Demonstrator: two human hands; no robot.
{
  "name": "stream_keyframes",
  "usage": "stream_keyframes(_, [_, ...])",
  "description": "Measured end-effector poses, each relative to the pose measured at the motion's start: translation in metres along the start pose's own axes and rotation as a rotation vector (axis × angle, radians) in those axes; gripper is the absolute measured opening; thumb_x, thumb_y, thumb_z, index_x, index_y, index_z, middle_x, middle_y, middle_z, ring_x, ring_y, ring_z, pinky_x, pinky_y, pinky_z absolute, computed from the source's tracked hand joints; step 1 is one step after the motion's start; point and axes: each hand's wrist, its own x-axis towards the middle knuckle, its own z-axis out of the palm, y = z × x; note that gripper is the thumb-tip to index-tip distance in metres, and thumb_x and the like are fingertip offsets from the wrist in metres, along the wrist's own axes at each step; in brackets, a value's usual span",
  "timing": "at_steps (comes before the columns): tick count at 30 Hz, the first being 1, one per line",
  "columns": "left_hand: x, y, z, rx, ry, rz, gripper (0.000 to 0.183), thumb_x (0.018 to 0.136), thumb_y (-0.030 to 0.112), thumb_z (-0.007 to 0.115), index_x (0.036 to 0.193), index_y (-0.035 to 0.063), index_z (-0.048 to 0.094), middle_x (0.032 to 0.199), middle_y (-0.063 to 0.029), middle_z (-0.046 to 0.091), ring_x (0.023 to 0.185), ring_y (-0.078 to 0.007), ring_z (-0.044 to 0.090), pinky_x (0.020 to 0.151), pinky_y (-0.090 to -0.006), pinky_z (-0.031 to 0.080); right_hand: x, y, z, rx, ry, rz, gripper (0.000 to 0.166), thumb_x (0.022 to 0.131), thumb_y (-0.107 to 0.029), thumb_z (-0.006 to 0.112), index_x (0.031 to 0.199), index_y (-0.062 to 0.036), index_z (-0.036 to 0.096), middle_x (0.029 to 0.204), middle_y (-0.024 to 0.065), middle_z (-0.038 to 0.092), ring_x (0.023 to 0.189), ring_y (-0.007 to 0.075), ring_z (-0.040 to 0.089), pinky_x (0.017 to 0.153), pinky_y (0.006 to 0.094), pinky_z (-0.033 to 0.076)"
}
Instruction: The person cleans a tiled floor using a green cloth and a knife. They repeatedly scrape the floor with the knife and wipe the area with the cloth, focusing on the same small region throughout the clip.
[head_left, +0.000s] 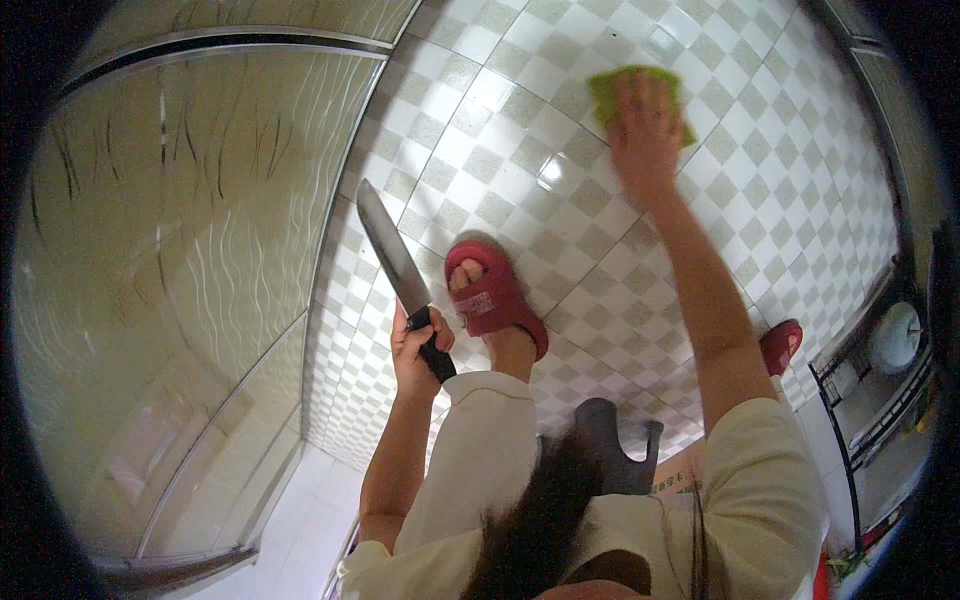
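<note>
My left hand (421, 341) grips the black handle (437, 358) of a kitchen knife. Its broad steel blade (394, 251) points away from me and to the left, above the tiled floor (577, 300). Farther out on the right, my right hand (645, 131) lies over a yellow-green cloth (602, 94) with the fingers stretched along it. The cloth appears to be against the floor; the hand and forearm hide part of it, and the hand is slightly blurred.
Glossy patterned cabinet doors (225, 187) line the left side. My feet wear red slippers (499, 300). A dark plastic stool (611, 442) stands beneath me, near a cardboard box (679, 469). At right, a black metal rack (844, 442) holds a pale round object (894, 337).
</note>
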Motion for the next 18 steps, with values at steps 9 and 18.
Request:
stream_keyframes(9, [-0.017,0.007,-0.057,0.044,0.104,-0.065,0.054,0.079,0.005,0.059,0.130,0.0048,0.042,0.077,-0.0073,0.052,0.056,-0.0150,0.047,0.049,-0.0278,0.039,0.196,-0.113,-0.017,-0.016,-0.496,0.119,0.029,0.086,-0.010,0.056,0.113,-0.0051,0.060,0.111,0.0147,0.060,0.103,0.0309,0.059,0.077,0.0475,0.051])
stream_keyframes(18, [-0.017,0.008,-0.056,-0.002,0.105,-0.020,0.066,0.077,-0.001,0.049,0.142,0.0073,0.038,0.080,-0.0082,0.053,0.058,-0.0147,0.046,0.053,-0.0271,0.040,0.007,-0.264,0.057,0.296,-0.386,-0.897,0.055,0.089,-0.019,0.051,0.143,-0.0157,0.041,0.148,0.0070,0.040,0.143,0.0229,0.027,0.119,0.0479,0.014])
